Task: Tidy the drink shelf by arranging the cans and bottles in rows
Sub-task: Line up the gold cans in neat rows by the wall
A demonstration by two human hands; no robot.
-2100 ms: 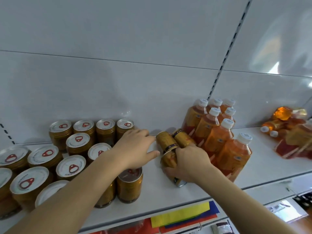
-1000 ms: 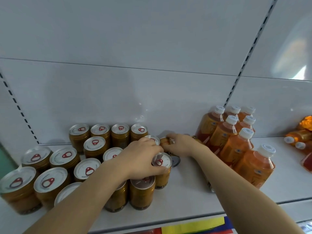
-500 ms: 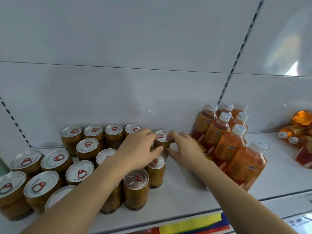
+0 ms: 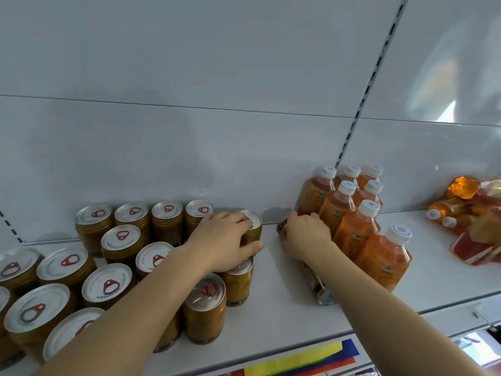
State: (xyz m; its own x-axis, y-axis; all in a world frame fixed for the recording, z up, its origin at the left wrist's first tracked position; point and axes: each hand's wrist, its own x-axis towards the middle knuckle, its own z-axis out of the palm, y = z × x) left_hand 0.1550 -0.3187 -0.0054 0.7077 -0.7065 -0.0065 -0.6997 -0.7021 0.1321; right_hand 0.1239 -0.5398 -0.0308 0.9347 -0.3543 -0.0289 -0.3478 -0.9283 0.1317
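Observation:
Several gold cans (image 4: 120,241) with silver pull-tab lids stand in rows on the left of the white shelf (image 4: 273,316). My left hand (image 4: 226,244) lies over the right end of the rows, fingers and thumb around the upright can (image 4: 253,226) at the back. My right hand (image 4: 306,237) is closed over a gold can lying on its side (image 4: 282,229) beside the bottles. A second lying can (image 4: 318,287) shows under my right forearm. Several orange bottles (image 4: 352,215) with white caps stand in rows to the right.
More orange bottles (image 4: 466,210) lie in a heap at the far right of the shelf. The white back panel (image 4: 189,158) rises right behind the rows. A bare strip of shelf runs between cans and bottles. Coloured price strips (image 4: 301,360) line the front edge.
A can now stands upright at the right end of the back row. My left hand has shifted onto it. My right hand has left that can and closed on a lying can by the bottles.

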